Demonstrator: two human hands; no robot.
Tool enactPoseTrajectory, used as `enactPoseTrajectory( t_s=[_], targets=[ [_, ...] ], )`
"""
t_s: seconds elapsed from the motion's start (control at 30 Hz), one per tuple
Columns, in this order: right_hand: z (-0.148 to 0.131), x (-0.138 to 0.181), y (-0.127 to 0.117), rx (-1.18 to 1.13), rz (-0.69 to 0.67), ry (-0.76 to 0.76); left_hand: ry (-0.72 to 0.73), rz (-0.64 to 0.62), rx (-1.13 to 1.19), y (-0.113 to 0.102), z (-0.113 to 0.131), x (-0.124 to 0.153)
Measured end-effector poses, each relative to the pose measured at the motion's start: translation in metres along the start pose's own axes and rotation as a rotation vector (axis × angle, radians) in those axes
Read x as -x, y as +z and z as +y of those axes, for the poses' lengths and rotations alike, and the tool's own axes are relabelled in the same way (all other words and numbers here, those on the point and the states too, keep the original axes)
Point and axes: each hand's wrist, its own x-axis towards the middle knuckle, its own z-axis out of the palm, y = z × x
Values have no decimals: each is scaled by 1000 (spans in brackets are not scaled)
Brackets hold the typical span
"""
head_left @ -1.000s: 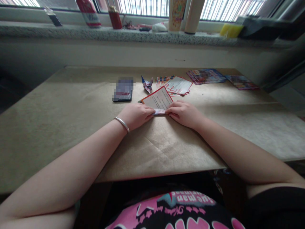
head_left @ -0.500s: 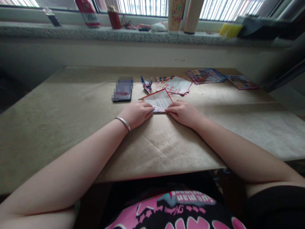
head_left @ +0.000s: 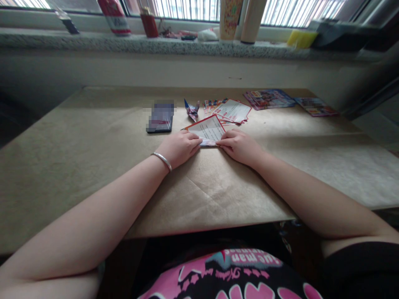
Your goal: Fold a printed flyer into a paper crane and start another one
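Observation:
A printed sheet of paper [head_left: 209, 128], white with a red border, lies on the table in front of me, its near edge folded up into a narrow pale strip. My left hand [head_left: 179, 146], with a silver bangle at its wrist, grips the left end of that fold with closed fingers. At the right end, my right hand [head_left: 238, 145] pinches the same fold between thumb and fingers. Just beyond the sheet stands a folded paper crane [head_left: 192, 110]. Several more printed sheets [head_left: 233, 110] are fanned out behind it to the right.
A dark phone [head_left: 160, 118] lies left of the crane. Colourful printed packs [head_left: 269, 99] rest at the back right of the tan-covered table [head_left: 77, 166]. Along the stone windowsill [head_left: 174, 46] stand a red-and-white bottle [head_left: 114, 17], a red container [head_left: 149, 25], tall cylinders and a yellow object [head_left: 301, 39].
Both hands keep hold of the fold in almost the same place. The sheet's upper part has shifted very slightly away from me.

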Motion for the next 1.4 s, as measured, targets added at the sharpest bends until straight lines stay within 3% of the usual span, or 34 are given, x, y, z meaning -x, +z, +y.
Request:
enactPoseTrajectory(
  t_s=[0.33,1.2,1.4],
  targets=[
    [3,0,5,-28,16,14,11,27,-1,4,-5,-2],
    [-7,1,-7,69,-93,86,-47,0,-22,3,-2,-4],
    [-7,2,-8,100,-110,83,-82,-56,-53,-2,4,-6]
  ],
)
